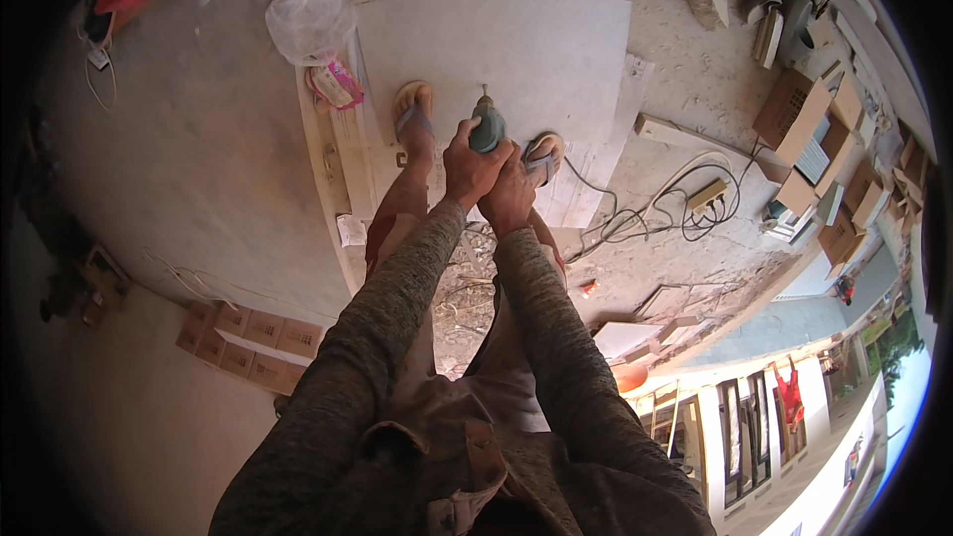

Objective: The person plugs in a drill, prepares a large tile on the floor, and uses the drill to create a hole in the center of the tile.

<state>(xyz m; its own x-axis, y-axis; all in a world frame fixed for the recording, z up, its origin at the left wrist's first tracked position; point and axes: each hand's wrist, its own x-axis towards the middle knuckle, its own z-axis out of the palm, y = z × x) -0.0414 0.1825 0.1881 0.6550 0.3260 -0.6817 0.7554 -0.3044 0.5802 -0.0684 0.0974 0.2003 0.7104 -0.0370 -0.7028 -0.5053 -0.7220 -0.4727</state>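
Note:
Both my hands are closed around a dark green power drill (487, 131), held out in front of me between my feet. My left hand (470, 166) wraps its left side. My right hand (511, 194) grips from the right and below, close against the left. From the drill's front a thin bit (484, 91) points away from me, over a large pale board (496, 35) lying on the ground. Whether the bit's tip touches the board I cannot tell. My feet, in flip-flops, stand on the board on either side. The drill's handle is hidden by my hands.
A black cable (596, 189) runs past my right foot toward a power strip (707, 199) amid coiled cords. A clear plastic bag (310, 20) and a pink packet (336, 84) lie left of the board. Opened cardboard boxes (791, 114) stand at right, stacked cartons (263, 333) at lower left.

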